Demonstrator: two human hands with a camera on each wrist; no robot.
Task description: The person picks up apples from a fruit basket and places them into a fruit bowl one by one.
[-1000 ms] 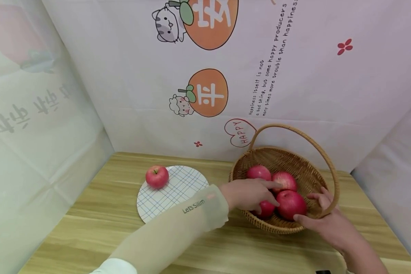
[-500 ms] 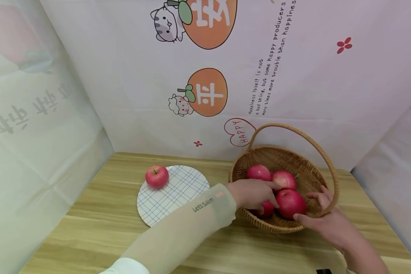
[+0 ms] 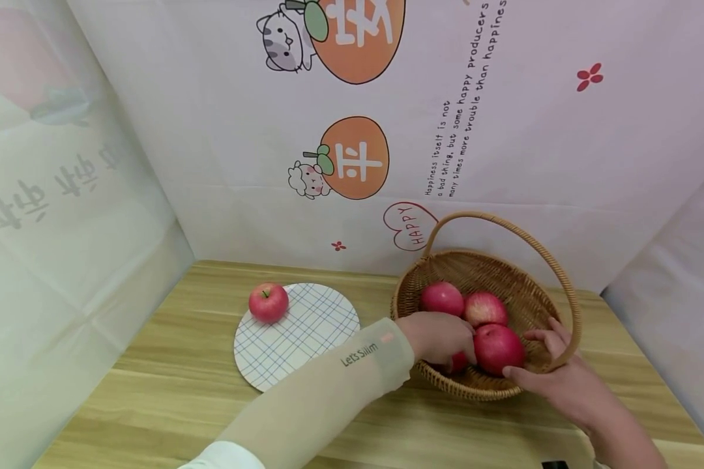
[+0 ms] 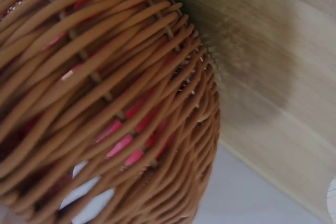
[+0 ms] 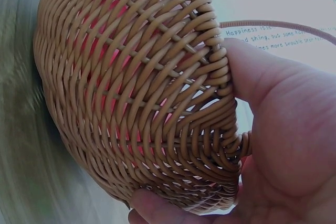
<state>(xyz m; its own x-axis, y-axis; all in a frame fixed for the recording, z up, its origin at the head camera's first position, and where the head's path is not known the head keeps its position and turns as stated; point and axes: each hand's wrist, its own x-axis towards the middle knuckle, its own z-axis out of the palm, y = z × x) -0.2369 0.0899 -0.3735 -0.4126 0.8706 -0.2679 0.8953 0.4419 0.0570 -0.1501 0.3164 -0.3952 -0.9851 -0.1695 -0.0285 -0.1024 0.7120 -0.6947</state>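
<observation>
In the head view, a wicker basket with an arched handle holds several red apples. The left hand reaches over its left rim, fingers curled down round the lower-left apple, which it mostly covers. Its fingertips lie beside a larger apple. At the right rim the right hand grips the basket by the foot of the handle. The right wrist view has that hand with its thumb and fingers on the woven wall. Only the basket's outside fills the left wrist view; no fingers are clear there.
Left of the basket, a round checked mat lies on the wooden table, with one apple on its upper-left edge. Printed cloth hangs behind and at both sides. A small black object shows at the bottom edge.
The left hand has shifted slightly right, and its fingers, earlier stretched over the apples, have drawn in round the lower-left one. The right hand and basket have stayed put.
</observation>
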